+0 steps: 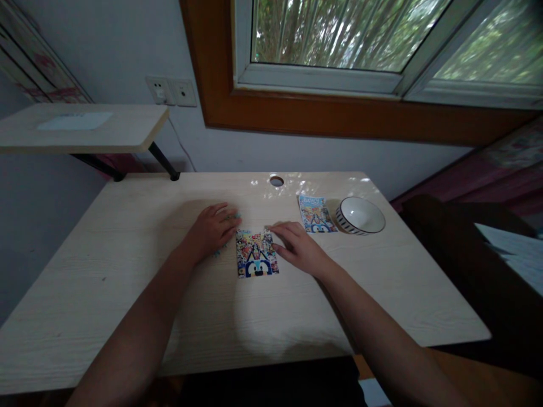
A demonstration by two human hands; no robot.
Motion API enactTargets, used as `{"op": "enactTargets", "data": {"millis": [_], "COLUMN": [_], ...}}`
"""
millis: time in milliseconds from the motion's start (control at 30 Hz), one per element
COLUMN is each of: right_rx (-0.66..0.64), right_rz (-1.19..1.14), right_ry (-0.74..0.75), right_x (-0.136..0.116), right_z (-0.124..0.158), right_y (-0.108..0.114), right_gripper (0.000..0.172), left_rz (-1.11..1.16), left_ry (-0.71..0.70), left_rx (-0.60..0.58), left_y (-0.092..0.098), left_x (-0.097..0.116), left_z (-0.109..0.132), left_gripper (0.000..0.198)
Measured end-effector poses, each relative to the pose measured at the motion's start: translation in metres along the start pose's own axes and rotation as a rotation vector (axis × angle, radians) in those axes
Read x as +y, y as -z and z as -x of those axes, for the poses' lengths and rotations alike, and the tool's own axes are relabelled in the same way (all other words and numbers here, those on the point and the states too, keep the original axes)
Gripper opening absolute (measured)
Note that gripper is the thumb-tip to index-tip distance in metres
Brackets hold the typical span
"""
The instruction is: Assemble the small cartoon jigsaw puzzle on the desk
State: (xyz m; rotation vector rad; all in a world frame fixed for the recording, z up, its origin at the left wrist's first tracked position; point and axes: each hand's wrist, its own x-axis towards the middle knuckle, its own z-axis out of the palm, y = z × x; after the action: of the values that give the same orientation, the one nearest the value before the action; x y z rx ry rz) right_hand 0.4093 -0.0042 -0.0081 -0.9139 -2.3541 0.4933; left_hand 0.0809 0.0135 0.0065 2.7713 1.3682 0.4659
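Observation:
A small colourful jigsaw picture (257, 254) with a blue cartoon face lies flat in the middle of the pale wooden table (127, 282). My left hand (212, 229) rests palm down just left of it, fingers stretched, over a few loose pieces (235, 216). My right hand (297, 246) lies flat at the picture's upper right corner, fingertips touching its edge. Neither hand grips anything.
A printed card (316, 213) with the same artwork lies beyond the right hand. Beside it stands a white bowl with a striped outside (360, 216). A cable hole (276, 181) sits near the far edge. A raised shelf (85, 127) is at back left, a dark chair (466, 249) at right.

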Motion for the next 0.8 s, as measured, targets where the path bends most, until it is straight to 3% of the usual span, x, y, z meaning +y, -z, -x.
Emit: {"op": "enactTargets", "data": {"millis": [533,800], "right_rx": [-0.018,-0.019], "right_rz": [0.008,0.01], "right_ry": [-0.022,-0.013], "right_x": [-0.002,0.001], "right_z": [0.001,0.001], "right_y": [0.003,0.001], "right_gripper": [0.053,0.055], "left_rz": [0.114,0.112], "left_ry": [-0.053,-0.085], "left_rx": [-0.084,0.062], "left_y": [0.008,0.006], "left_x": [-0.003,-0.01], "left_z": [0.009,0.012], "left_gripper": [0.035,0.032]}}
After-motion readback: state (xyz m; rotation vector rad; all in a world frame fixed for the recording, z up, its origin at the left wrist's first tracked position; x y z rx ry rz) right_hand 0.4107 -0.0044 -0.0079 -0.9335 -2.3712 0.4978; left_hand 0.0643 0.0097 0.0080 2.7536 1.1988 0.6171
